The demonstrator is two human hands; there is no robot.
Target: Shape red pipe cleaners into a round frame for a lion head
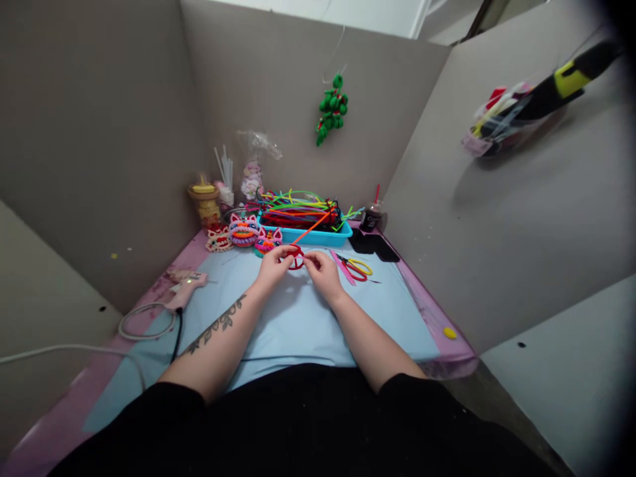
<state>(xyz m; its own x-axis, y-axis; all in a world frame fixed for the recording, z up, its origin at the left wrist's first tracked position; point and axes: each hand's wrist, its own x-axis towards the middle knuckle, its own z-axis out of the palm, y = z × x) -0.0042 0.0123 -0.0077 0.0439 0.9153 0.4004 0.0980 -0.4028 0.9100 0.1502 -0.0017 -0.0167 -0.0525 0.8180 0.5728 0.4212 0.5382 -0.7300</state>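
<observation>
Left hand (275,266) is pinching red ring (297,260) in front of tray (330,238), right hand (322,271) is pinching ring's right edge, scissors (350,262) are lying front-right of tray, glue gun (187,289) front-left.

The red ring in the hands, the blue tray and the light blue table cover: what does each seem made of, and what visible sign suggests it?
Red ring: perhaps pipe cleaner, a thin bent strip; finish too small to tell.
Blue tray: probably plastic, smooth, slightly glossy, with even colour and rounded corners.
Light blue table cover: likely fabric, matte, with soft folds along its near edge.
</observation>
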